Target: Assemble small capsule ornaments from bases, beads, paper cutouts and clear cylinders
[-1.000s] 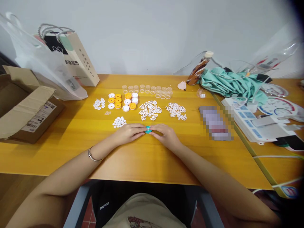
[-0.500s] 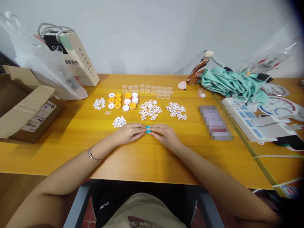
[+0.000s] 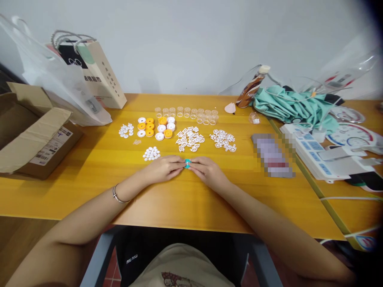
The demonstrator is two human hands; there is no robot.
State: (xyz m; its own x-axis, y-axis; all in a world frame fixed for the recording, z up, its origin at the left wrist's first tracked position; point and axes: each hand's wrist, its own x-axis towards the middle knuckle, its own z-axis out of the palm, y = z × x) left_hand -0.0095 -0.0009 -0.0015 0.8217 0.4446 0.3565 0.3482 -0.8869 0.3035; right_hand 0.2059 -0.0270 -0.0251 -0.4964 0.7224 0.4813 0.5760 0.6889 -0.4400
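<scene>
Thumb and fingertips of the left hand [image 3: 165, 168] and right hand [image 3: 208, 170] pinch a small teal piece [image 3: 187, 164] between them, over the worktop [image 3: 179, 207]. From it, white openwork pieces [image 3: 191, 139] lie at twelve and two o'clock, white-and-orange round parts [image 3: 150, 127] at eleven. Work looks unfinished: this piece is not yet set down, and those groups seem unused.

Teal piece [image 3: 187, 163] smooth plastic; table [image 3: 179, 207] glossy wood.
</scene>
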